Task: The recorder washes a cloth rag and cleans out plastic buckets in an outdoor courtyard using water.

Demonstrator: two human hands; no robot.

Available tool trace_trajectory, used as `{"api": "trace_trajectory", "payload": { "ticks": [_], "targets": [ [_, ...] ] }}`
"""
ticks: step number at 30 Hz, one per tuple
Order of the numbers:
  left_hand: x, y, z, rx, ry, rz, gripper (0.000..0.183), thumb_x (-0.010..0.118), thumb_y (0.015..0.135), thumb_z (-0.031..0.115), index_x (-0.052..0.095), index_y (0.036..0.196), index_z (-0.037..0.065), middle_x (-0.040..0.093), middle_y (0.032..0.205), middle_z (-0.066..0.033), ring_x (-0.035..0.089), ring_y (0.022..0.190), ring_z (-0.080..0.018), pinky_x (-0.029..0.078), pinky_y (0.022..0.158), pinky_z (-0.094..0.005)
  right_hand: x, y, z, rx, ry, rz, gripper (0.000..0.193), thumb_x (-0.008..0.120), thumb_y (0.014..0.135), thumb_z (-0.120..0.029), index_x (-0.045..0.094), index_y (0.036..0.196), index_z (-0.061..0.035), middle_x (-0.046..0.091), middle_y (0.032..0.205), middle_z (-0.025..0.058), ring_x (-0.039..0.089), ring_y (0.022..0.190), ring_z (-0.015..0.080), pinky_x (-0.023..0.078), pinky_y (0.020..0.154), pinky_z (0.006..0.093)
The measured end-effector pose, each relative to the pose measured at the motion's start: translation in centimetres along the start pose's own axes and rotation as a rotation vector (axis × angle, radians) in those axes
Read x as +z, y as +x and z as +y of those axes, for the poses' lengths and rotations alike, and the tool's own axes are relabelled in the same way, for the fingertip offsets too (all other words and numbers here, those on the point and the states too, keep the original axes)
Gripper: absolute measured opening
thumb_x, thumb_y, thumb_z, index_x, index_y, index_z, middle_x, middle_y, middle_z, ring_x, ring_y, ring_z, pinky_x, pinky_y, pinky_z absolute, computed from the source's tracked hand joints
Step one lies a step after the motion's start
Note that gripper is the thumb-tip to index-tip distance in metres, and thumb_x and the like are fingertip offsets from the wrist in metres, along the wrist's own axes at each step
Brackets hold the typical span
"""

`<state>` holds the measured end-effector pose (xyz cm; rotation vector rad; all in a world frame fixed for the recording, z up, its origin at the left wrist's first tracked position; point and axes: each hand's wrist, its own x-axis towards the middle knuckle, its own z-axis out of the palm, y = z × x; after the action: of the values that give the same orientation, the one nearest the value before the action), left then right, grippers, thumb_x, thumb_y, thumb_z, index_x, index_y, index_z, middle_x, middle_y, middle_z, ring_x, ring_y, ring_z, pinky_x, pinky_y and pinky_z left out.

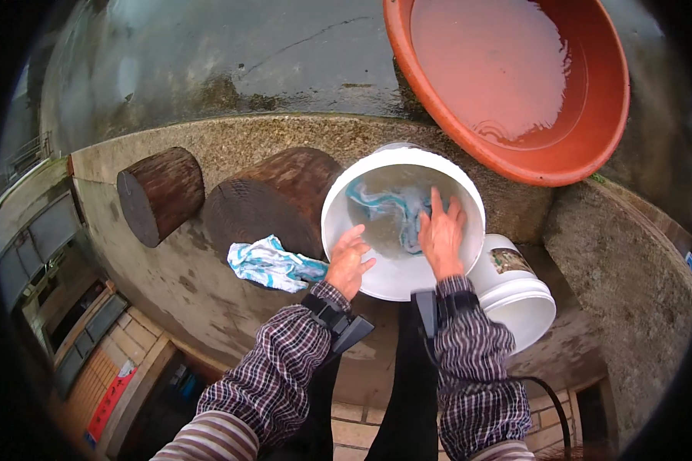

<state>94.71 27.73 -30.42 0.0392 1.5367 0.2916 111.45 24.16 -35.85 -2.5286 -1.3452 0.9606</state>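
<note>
Where the head view looks down, the wet teal-and-white striped fabric cloth (404,213) lies in cloudy water inside the round white plastic bucket (390,282), long axis running from upper left, bending down to lower right. Right hand (441,238): fingers spread beside the cloth, not clenched; can't tell contact. Left hand (349,263): released, fingers loosely parted, by the bucket's left rim.

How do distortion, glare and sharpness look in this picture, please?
Head view: fisheye curvature bows the rough grey concrete ledge; head view: pale glare lies on the water in the round orange plastic tub; head view: the submerged teal-striped fabric cloth looks soft-edged.
</note>
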Motion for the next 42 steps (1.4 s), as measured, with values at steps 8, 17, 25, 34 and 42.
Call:
{"api": "trace_trajectory", "payload": {
  "ticks": [8,17,25,34,42],
  "targets": [
    [0.1,-0.2,0.4,0.009,-0.078,-0.088,0.042,0.055,0.079,0.008,0.041,0.119,0.013,0.036,0.102,-0.0046,0.041,0.094,-0.0167,0.037,0.086,-0.0430,3.6,4.5,1.8,0.259,0.113,-0.175,0.030,0.053,0.072,-0.011,0.052,0.101,-0.0035,0.058,0.085,0.0216,0.057,0.081,0.0360,0.046,0.069,0.0429],
    [1.7,-1.7,1.2,-0.133,-0.049,-0.010,0.060,0.054,0.083,0.029,0.020,0.131,0.017,0.033,0.125,-0.0097,0.029,0.116,-0.0282,0.033,0.087,-0.0513,-12.8,-9.9,-6.6,-0.169,0.625,-0.363,0.020,0.056,0.068,0.001,0.055,0.089,-0.0014,0.056,0.077,0.0185,0.056,0.072,0.0355,0.046,0.062,0.0371],
    [0.2,0.7,-1.2,-0.102,-0.093,-0.354,0.031,0.041,0.090,0.024,0.040,0.117,0.011,0.053,0.099,-0.0053,0.056,0.082,-0.0164,0.048,0.067,-0.0331,-14.0,-9.6,-8.0,-0.263,0.791,-0.429,0.017,0.063,0.066,-0.007,0.056,0.080,-0.0008,0.054,0.072,0.0146,0.052,0.066,0.0302,0.043,0.059,0.0349],
    [-0.3,0.5,-2.5,-0.075,-0.344,-0.462,0.031,0.034,0.090,0.031,0.051,0.101,0.008,0.057,0.090,-0.0030,0.056,0.084,-0.0160,0.047,0.072,-0.0323,-6.5,-6.1,-8.8,-0.214,0.693,-0.110,0.019,0.061,0.071,-0.017,0.050,0.064,-0.0031,0.050,0.058,0.0133,0.051,0.053,0.0299,0.040,0.049,0.0360],
    [1.3,0.2,-1.2,0.280,0.085,-0.082,0.036,0.042,0.090,0.027,0.039,0.115,0.002,0.050,0.106,-0.0083,0.050,0.095,-0.0158,0.041,0.083,-0.0312,-2.0,-1.0,-2.0,0.012,0.279,0.042,0.021,0.050,0.079,-0.020,0.051,0.065,-0.0048,0.055,0.061,0.0180,0.056,0.059,0.0353,0.044,0.054,0.0437]
  ]
}}
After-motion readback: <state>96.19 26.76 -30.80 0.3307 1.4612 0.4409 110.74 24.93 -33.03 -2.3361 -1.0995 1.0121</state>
